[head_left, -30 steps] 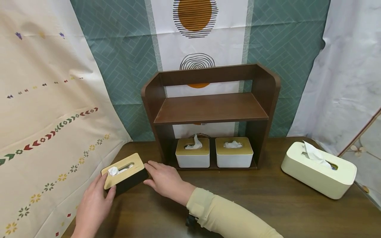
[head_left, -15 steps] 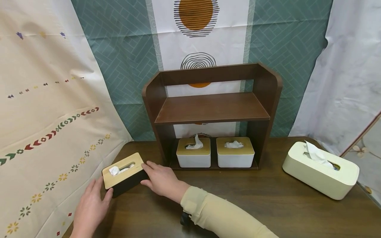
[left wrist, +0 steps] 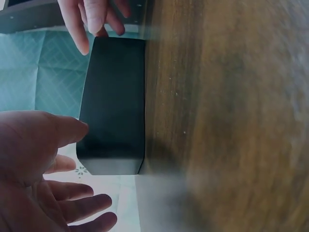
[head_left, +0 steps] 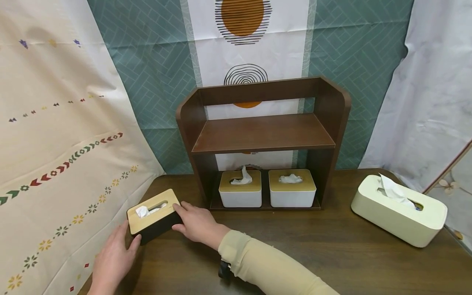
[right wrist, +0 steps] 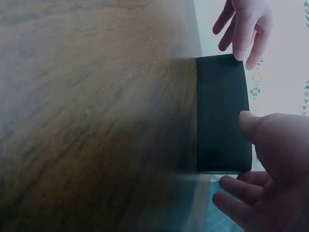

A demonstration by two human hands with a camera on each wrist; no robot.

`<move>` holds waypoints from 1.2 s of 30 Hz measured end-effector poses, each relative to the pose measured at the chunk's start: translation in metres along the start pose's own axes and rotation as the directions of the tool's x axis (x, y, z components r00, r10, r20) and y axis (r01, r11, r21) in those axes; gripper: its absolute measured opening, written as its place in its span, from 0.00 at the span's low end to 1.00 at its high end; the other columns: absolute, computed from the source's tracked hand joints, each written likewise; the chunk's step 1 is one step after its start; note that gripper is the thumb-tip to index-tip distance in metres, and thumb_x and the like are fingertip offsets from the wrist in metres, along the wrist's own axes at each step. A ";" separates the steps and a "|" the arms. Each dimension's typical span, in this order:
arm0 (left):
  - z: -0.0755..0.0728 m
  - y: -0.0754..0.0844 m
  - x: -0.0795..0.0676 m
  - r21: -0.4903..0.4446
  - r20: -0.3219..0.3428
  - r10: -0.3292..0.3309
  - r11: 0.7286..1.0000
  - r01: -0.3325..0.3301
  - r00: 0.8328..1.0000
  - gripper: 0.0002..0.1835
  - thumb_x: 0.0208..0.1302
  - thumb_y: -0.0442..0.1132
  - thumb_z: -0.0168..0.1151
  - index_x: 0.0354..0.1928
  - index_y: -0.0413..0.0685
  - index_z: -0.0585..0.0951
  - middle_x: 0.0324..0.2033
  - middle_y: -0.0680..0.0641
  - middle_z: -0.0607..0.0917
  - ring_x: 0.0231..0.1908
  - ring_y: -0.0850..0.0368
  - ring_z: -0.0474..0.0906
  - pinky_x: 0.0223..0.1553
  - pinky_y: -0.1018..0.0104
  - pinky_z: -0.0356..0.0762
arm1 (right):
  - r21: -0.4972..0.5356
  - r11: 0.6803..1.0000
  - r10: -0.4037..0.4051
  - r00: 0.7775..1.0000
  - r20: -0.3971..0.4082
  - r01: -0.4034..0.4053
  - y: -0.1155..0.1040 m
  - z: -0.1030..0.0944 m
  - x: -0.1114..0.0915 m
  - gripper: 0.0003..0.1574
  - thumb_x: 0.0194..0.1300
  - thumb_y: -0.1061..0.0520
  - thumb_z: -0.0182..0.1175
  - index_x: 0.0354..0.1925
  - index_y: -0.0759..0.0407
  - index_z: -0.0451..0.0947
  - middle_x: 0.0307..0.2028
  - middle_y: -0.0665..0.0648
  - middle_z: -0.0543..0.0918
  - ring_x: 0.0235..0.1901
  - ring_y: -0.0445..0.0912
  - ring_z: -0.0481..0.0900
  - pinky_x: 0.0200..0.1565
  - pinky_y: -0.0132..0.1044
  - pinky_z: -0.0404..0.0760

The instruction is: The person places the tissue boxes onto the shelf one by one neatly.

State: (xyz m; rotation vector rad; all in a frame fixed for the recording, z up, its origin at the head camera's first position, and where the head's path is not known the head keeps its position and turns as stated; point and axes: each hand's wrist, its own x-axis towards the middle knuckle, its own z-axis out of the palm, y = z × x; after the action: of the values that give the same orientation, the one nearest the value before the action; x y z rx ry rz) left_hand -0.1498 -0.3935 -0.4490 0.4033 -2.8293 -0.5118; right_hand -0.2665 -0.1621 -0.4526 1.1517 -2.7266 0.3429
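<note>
Closely, a wood-topped black tissue box (head_left: 157, 217) is flanked on the desk (head_left: 332, 241): at one-thirty from the left hand (head_left: 115, 255), nine o'clock from the right hand (head_left: 196, 223), both loosely spread.

One black tissue box (head_left: 158, 218), two white tissue boxes (head_left: 241, 197) (head_left: 293, 196), one cream tissue box (head_left: 398, 219), one shelf (head_left: 263, 131), two hands (head_left: 113, 256) (head_left: 197, 224)

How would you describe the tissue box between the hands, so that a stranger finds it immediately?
Find the dark brown shelf. Left of it in the head view, the tissue box sits between the left hand and the right hand. It is black below its wood-coloured top, unlike the white boxes inside the shelf and the pale green box.
</note>
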 end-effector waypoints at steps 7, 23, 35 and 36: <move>0.000 -0.001 0.003 0.010 0.049 -0.020 1.000 0.019 0.999 0.39 0.83 0.47 0.59 0.82 0.31 0.58 0.75 0.18 0.65 0.70 0.14 0.66 0.63 0.19 0.69 | 0.014 1.000 -0.001 1.000 0.011 0.001 0.002 0.005 0.002 0.43 0.82 0.33 0.60 0.85 0.46 0.66 0.77 0.54 0.76 0.69 0.44 0.81 0.63 0.39 0.83; 0.003 0.006 0.004 0.040 0.089 -0.028 0.999 0.024 0.996 0.38 0.83 0.47 0.60 0.81 0.30 0.60 0.65 0.16 0.74 0.56 0.12 0.78 0.49 0.24 0.77 | 0.063 0.998 -0.007 1.000 0.020 0.006 0.006 0.010 0.003 0.44 0.83 0.34 0.60 0.85 0.48 0.65 0.76 0.53 0.77 0.71 0.42 0.79 0.66 0.37 0.80; 0.002 0.008 0.001 0.032 0.070 -0.063 0.998 0.061 0.996 0.37 0.82 0.47 0.61 0.80 0.31 0.62 0.62 0.15 0.76 0.56 0.12 0.78 0.49 0.24 0.77 | 0.134 0.990 0.031 0.999 0.011 -0.033 -0.008 0.002 -0.003 0.42 0.82 0.34 0.62 0.84 0.47 0.68 0.73 0.53 0.79 0.69 0.41 0.80 0.62 0.40 0.82; 0.001 0.009 0.000 0.028 0.059 -0.064 0.998 0.062 0.996 0.37 0.82 0.47 0.61 0.80 0.31 0.62 0.61 0.16 0.77 0.56 0.11 0.78 0.49 0.24 0.77 | 0.143 0.989 0.038 0.999 0.012 -0.039 -0.009 0.001 -0.003 0.42 0.82 0.34 0.62 0.84 0.46 0.68 0.74 0.52 0.79 0.69 0.41 0.80 0.63 0.41 0.82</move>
State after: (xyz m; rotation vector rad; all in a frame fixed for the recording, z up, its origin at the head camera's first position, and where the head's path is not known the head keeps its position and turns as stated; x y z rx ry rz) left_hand -0.1519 -0.3853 -0.4466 0.4915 -2.8915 -0.5085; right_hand -0.2578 -0.1662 -0.4528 1.1382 -2.7745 0.5478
